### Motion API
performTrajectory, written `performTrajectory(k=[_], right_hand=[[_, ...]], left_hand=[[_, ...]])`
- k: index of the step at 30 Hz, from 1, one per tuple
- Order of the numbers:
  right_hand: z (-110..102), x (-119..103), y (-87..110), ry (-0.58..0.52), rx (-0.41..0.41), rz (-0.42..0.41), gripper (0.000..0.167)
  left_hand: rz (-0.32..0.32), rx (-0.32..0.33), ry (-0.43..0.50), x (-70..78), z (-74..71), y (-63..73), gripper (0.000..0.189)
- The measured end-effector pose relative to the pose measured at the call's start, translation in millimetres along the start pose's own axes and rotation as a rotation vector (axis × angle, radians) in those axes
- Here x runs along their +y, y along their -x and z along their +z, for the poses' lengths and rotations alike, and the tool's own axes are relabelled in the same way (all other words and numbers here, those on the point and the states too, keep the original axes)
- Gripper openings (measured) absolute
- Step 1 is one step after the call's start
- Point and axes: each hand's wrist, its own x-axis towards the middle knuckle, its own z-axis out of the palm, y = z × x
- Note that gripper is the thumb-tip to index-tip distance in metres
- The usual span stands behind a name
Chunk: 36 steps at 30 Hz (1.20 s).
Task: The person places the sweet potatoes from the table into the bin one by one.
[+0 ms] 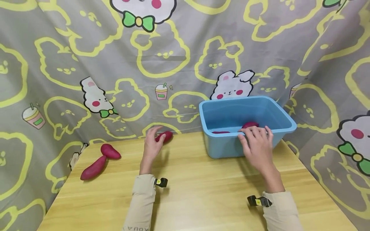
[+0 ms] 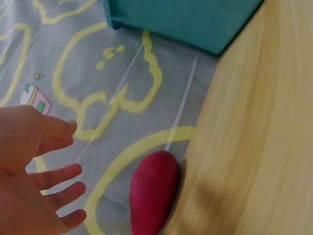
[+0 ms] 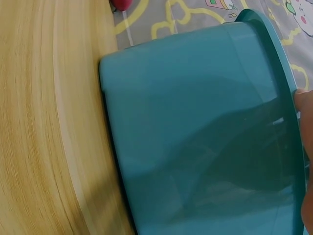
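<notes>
Red and smooth, a yam (image 1: pixel 168 136) lay at the back edge of the table (image 1: pixel 202 192), just beside the left hand (image 1: pixel 151 144), whose fingers were spread, with open room toward the bin (image 1: pixel 222 146), whose near rim the right hand (image 1: pixel 257 146) gripped with curled fingers, patterned cloth (image 1: pixel 115 64) hanging close behind.

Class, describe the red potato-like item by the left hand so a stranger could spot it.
On the wooden table, look left of the blue tub, to the back edge. The red potato-like item there, beside the left hand, lies alone, unlike the red pair farther left.
</notes>
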Motion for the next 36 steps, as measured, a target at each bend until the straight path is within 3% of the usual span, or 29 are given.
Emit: performTrajectory(k=[7, 17, 26, 36], right_hand=[[-1, 1, 0.0, 0.012, 0.001, -0.006, 0.026], [-2, -2, -2.8, -0.014, 0.014, 0.01, 0.022], [0, -1, 1.3, -0.016, -0.004, 0.008, 0.026], [1, 0, -1.3, 0.003, -0.009, 0.01, 0.029]], left_hand=[[-0.028, -0.025, -0.013, -15.0, -1.9, -4.7, 0.042], [-0.012, -0.053, -0.026, -15.7, 3.6, -7.7, 0.044], [-0.077, -0.079, -0.11, -27.0, 11.5, -3.1, 0.049], [-0.09, -0.095, -0.119, -35.4, 16.3, -12.9, 0.051]])
